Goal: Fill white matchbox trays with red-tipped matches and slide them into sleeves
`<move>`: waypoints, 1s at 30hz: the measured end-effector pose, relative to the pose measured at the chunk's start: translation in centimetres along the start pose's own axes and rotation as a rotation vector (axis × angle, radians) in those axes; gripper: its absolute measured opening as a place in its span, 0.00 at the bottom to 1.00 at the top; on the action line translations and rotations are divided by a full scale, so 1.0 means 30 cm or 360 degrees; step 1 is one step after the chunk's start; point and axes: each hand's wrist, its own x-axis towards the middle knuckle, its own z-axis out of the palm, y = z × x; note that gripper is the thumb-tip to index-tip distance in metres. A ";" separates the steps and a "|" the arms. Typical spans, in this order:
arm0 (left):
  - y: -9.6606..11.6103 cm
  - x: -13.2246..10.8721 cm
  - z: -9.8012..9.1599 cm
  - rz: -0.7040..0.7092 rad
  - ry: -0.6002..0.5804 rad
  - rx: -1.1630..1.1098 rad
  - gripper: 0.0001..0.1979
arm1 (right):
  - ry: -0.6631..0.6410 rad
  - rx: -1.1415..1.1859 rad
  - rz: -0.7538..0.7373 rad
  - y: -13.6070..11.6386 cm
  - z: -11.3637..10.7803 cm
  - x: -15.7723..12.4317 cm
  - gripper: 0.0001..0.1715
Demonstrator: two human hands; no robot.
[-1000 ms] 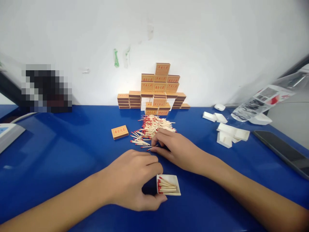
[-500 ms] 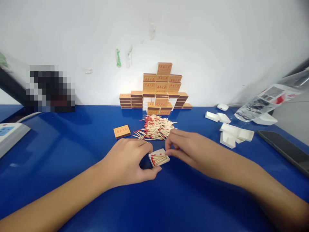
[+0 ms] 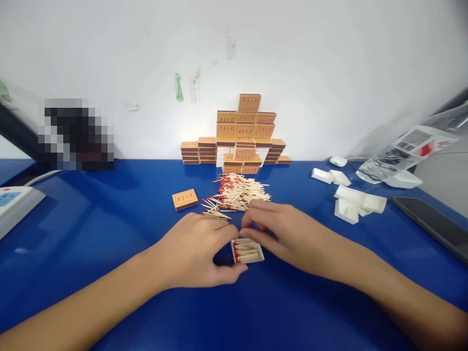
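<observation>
White tray point(image 3: 252, 257) lies between both hands: left grip point(image 3: 193, 253) pinches its left end, right grip point(image 3: 281, 229), pressed together, touches its far edge.

Blue table point(image 3: 91, 234), matches point(image 3: 237, 192), matchboxes point(image 3: 237, 141)

We see bare blue table point(image 3: 109, 229) left of our hands; the loose match pile point(image 3: 237, 192) and single matchbox point(image 3: 185, 199) crowd the space ahead.

left hand point(image 3: 195, 251): curled at the white matchbox tray's point(image 3: 247, 251) left edge
right hand point(image 3: 283, 229): fingers on the tray's far edge
tray: red-tipped matches inside
behind: loose match pile point(image 3: 237, 194), single matchbox point(image 3: 185, 199), stacked matchboxes point(image 3: 237, 136)
surface: blue table point(image 3: 91, 229)
</observation>
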 end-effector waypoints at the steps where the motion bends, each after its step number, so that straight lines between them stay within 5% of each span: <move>1: 0.009 -0.002 0.003 0.0044 -0.0022 -0.0018 0.12 | 0.0096 0.0014 0.0004 0.004 0.002 0.005 0.10; 5: 0.051 -0.011 0.019 0.0181 -0.0070 -0.0080 0.13 | 0.0284 0.0088 0.0124 0.007 0.037 0.050 0.04; 7: 0.063 -0.014 0.027 0.0232 -0.0046 -0.0094 0.13 | 0.0298 0.0068 0.0158 0.003 0.066 0.087 0.10; 10: 0.067 -0.013 0.032 0.0302 0.0020 -0.0085 0.12 | 0.0269 -0.0028 0.0176 -0.006 0.101 0.139 0.17; 13: 0.061 -0.011 0.027 0.0333 0.0038 -0.0073 0.12 | 0.0174 -0.0065 0.0181 -0.017 0.108 0.170 0.12; 22: 0.025 -0.009 0.006 0.0159 -0.0060 0.0004 0.12 | -0.0082 -0.0145 0.0230 0.022 0.037 0.101 0.09; 30: -0.020 0.006 -0.008 -0.0148 0.0024 0.0037 0.14 | 0.0010 0.0090 0.0185 0.083 -0.073 0.002 0.14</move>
